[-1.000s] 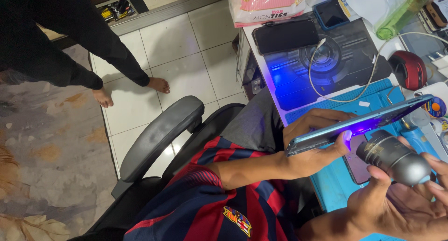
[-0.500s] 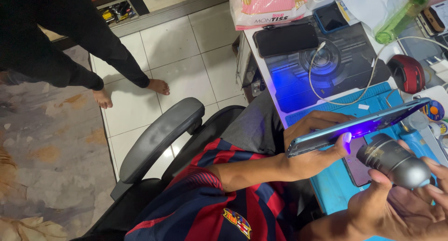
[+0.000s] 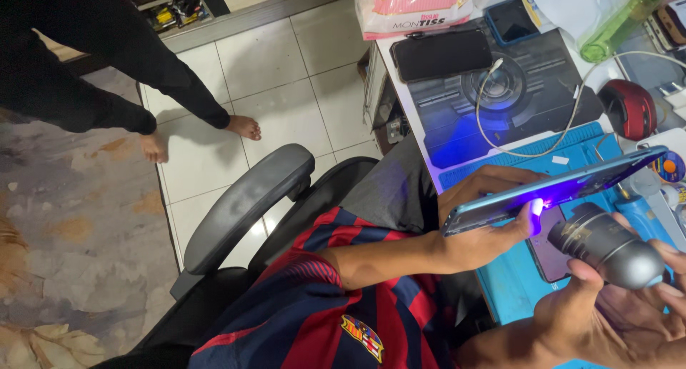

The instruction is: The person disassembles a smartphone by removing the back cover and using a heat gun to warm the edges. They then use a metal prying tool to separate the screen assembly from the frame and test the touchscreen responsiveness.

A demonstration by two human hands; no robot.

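left hand [image 3: 480, 219]: holds phone [image 3: 557, 190] | right hand [image 3: 614, 319]: grips torch [image 3: 607, 244], seemingly lit

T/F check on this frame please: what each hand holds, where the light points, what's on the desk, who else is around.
1. The left hand holds a blue phone by its edge, raised above the blue mat. True.
2. The right hand holds a screwdriver. False: it holds a grey cylindrical torch.
3. The torch casts violet light on the underside of the phone. True.
4. The red mouse lies on the floor. False: it sits on the desk beside the white cable.
5. Another person's bare feet stand on the white tiles. True.
6. The green bottle lies on the chair's armrest. False: it lies on the desk at the top right.
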